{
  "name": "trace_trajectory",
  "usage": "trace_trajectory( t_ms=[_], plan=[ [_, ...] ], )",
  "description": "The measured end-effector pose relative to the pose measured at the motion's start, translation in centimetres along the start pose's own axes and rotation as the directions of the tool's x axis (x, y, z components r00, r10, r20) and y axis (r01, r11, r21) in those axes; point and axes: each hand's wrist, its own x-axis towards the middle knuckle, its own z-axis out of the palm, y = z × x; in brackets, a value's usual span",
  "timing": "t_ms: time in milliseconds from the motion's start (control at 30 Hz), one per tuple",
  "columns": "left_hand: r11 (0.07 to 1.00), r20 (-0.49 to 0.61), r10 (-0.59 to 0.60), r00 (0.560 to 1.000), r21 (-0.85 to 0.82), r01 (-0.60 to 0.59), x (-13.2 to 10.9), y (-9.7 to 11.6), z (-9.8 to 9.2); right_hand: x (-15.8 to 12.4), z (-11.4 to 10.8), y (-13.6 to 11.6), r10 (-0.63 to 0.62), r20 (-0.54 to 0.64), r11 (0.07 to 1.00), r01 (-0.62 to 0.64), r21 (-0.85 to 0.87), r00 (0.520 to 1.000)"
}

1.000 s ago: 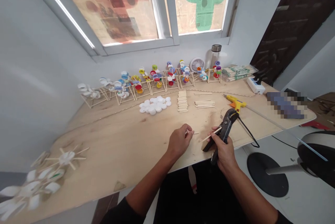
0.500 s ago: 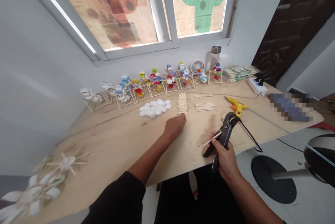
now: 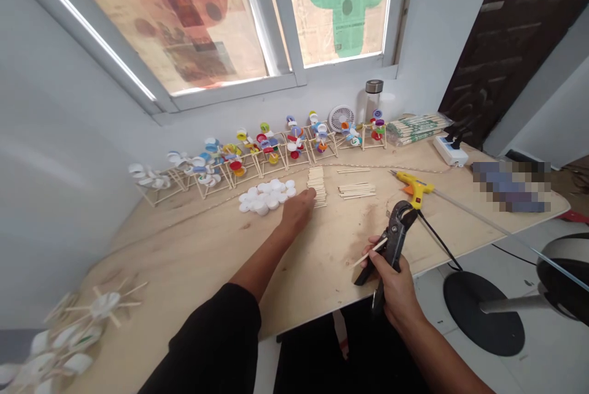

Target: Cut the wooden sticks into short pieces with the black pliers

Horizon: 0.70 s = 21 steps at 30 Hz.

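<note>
On my remote feed, the right hand [image 3: 391, 286] grips black pliers [image 3: 393, 240] and a wooden stick [image 3: 368, 253]. The curled left hand [image 3: 298, 210] sits beside stacked sticks [image 3: 316, 186]; whether it holds anything, I cannot tell.

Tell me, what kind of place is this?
Probably a small craft workshop: a plywood workbench holds a yellow hot glue gun, stacks of wooden sticks and a row of bottle-cap models.

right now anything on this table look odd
The white cap wheel with bare sticks lies flat at the near left of the table, apart from the upright row of coloured cap stands at the back.
</note>
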Motion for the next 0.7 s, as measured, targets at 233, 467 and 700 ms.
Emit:
trace_trajectory(
  t_ms=[233, 467, 700],
  plan=[
    [0.972, -0.114, -0.097, 0.989, -0.225, 0.07, -0.2, -0.8, 0.1, 0.0, 0.0, -0.1, -0.015, 0.01, 1.0, 0.015, -0.005, 1.0],
    [0.868, -0.175, -0.154, 0.972, -0.493, 0.049, -0.9, -1.8, 0.2, -0.1, 0.1, -0.2, -0.006, -0.002, 1.0, 0.006, 0.003, 1.0],
    [0.804, -0.239, -0.248, 0.939, -0.592, 0.061, -2.0, -1.5, -0.1, -0.2, -0.1, 0.0, -0.017, 0.003, 1.0, 0.017, 0.007, 1.0]
  ],
)
